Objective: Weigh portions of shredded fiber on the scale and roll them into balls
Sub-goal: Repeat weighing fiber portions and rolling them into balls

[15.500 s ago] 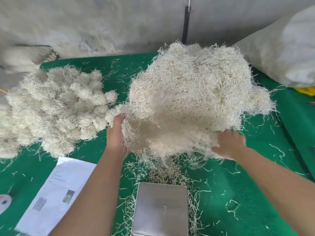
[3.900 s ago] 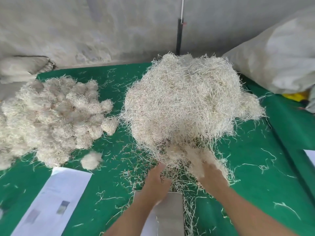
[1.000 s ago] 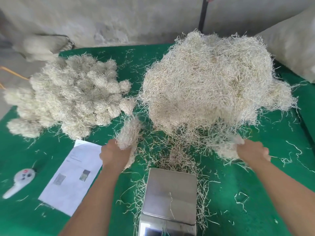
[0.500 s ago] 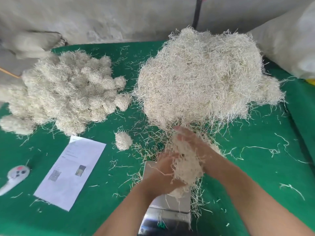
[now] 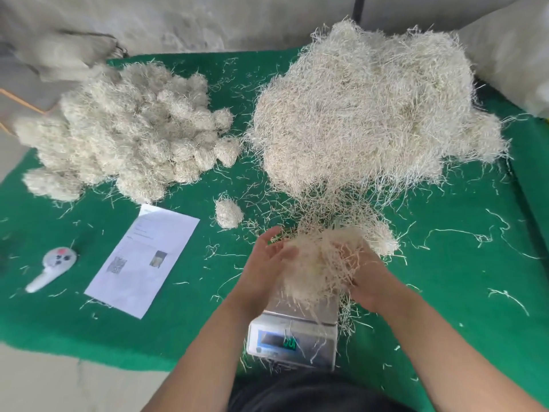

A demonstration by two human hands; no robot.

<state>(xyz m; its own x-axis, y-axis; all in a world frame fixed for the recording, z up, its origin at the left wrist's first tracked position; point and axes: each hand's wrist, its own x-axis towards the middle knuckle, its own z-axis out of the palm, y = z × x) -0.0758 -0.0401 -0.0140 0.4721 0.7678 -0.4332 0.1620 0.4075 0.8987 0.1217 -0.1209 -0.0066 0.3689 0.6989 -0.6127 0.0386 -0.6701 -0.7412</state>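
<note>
Head view looks down on a green felt-covered counter (image 5: 445,292) where both hands cup a loose pale tuft of shredded fiber (image 5: 320,263) directly over the small steel-topped digital scale (image 5: 297,334). Risk first: the tuft is springy and ragged, with strands hanging off its lower edge over the platform, so fibers could shed onto the counter or snag on the big loose fiber heap (image 5: 371,114) just behind, and the weighed portion would likely come out short; a hand resting on the platform would also falsify the reading. The left hand (image 5: 264,269) lies against the tuft's left side with fingers mostly straight and spread, its grip loose, pressing rather than clenching. The right hand (image 5: 362,278) curls its fingers up around the tuft from the right, holding it. One finished fiber ball (image 5: 228,214) lies alone between the heap of rolled balls (image 5: 127,129) and the scale.
</note>
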